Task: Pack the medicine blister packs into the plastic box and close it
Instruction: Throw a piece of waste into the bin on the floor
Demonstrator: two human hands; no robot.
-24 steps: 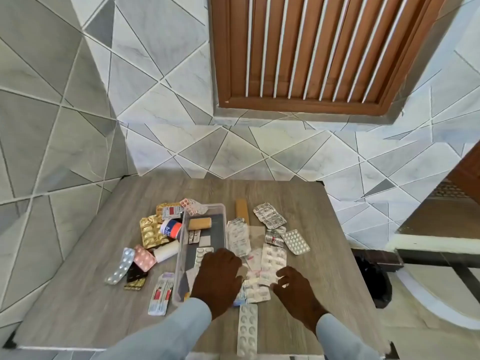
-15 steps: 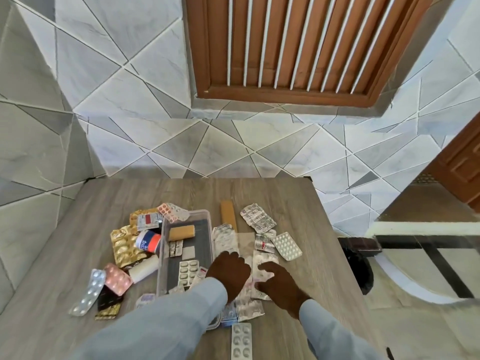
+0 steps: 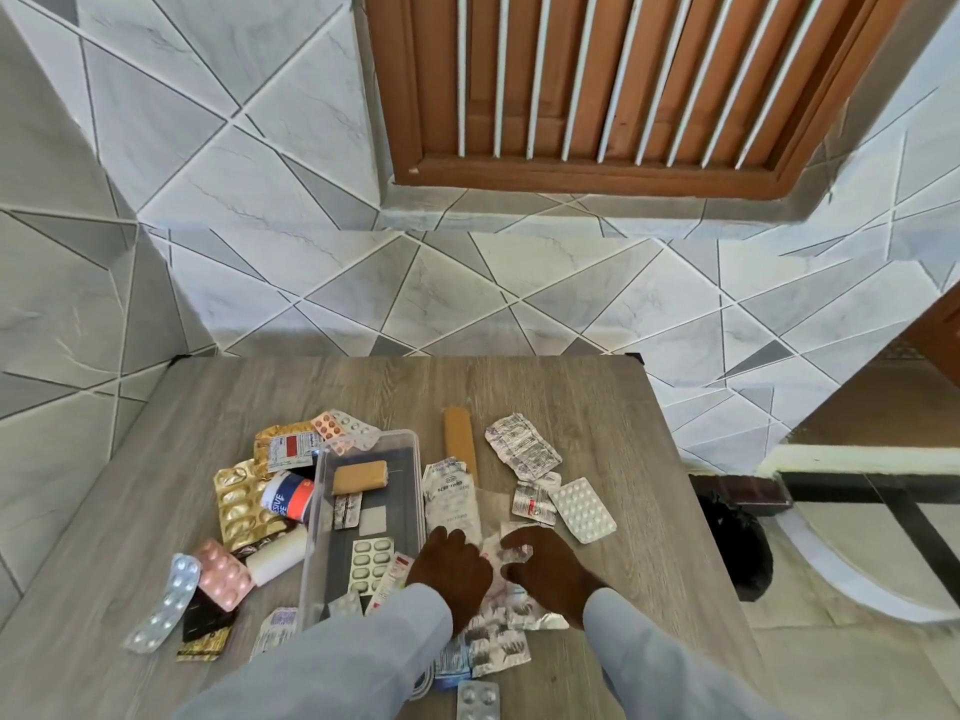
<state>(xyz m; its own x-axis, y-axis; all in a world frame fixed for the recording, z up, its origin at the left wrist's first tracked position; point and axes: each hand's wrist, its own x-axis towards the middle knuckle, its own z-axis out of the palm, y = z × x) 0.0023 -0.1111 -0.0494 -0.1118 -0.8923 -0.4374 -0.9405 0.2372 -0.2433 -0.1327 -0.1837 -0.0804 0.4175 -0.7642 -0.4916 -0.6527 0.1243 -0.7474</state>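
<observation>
The clear plastic box lies open in the middle of the wooden table. Inside it are a tan bar, a green-and-white blister pack and a small silver strip. Just right of the box is a heap of silver blister packs. My left hand is curled over the heap's left side beside a white printed pack. My right hand pinches a crumpled silver pack on the same heap. The two hands almost touch.
Left of the box lie gold packs, a tape roll, a white roll, a pink pack and a silver strip. A long tan strip, a silver pack and a white pill pack lie to the right. The tiled wall is behind.
My left hand moved from over the box to the heap on its right. My right hand slid forward and left onto the same heap, so the hands came together.
</observation>
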